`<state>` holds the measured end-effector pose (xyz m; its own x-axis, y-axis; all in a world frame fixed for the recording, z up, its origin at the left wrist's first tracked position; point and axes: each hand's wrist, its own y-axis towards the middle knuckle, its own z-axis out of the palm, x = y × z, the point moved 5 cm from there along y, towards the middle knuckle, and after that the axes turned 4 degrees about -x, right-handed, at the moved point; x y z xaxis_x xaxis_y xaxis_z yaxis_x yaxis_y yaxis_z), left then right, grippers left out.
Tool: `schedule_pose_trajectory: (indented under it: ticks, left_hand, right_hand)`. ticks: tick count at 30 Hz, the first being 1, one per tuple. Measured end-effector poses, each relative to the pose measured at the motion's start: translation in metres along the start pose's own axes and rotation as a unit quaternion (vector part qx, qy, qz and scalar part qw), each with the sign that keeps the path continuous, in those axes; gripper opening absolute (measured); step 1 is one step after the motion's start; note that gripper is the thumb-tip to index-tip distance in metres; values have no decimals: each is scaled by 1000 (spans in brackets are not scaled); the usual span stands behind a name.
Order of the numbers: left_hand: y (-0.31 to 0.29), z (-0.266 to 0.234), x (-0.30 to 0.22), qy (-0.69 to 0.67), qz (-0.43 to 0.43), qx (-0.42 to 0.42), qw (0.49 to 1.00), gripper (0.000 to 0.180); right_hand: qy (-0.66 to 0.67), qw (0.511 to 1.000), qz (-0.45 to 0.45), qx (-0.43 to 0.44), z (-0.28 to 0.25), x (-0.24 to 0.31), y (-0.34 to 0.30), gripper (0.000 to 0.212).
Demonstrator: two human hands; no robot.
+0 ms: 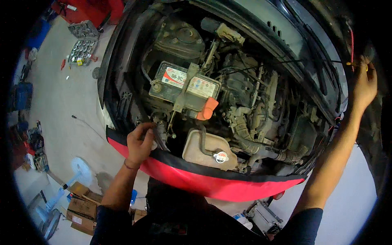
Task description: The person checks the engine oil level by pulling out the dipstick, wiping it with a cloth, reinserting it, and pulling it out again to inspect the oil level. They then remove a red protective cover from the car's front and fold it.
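My left hand [139, 143] is at the front left edge of the open engine bay, fingers bent over the black trim. What its fingertips grip, if anything, is hidden. Far to the right, my right hand [364, 83] is raised with its fingers pinched beside the yellow end of a thin dark rod [302, 61]. That rod stretches leftward across the engine [241, 87]. Behind my left hand sits a car battery [169, 77] with a metal hold-down bracket [188, 85] and an orange terminal cover [208, 109]. A beige coolant tank [196, 149] with a round cap [221, 157] lies nearer me.
A red-and-black cover [196, 181] spans the car's front edge before me. On the floor at left are an open tool case [83, 51], a pale-blue stand [81, 171] and cardboard boxes [83, 208]. A red wire [352, 41] hangs near my right hand.
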<state>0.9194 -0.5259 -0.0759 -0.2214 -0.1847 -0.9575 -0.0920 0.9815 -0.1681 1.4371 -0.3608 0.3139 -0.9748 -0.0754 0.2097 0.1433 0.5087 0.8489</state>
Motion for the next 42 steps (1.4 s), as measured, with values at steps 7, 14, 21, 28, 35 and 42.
schedule_pose_trajectory:
  ticks: [7,14,21,28,35,42]
  left_hand:
    - [-1,-5,3,0,1,-6,1000,20]
    - [1,-6,0,-28,-36,18,999,20]
    - [1,-6,-1,32,32,-4,999,19]
    - [2,-7,-3,51,25,-14,998,19]
    - [-1,-11,-12,68,27,-8,997,19]
    - [1,-1,-11,-17,7,-18,1000,20]
  right_hand:
    - [-40,996,-14,81,46,31,-76,27]
    - [37,989,100,101,76,3,-101,21]
    - [-57,949,118,286,170,31,-227,25]
    - [-77,780,101,613,295,0,-386,56]
    - [23,766,197,611,307,15,-409,87]
    - [46,669,324,667,283,29,-384,94]
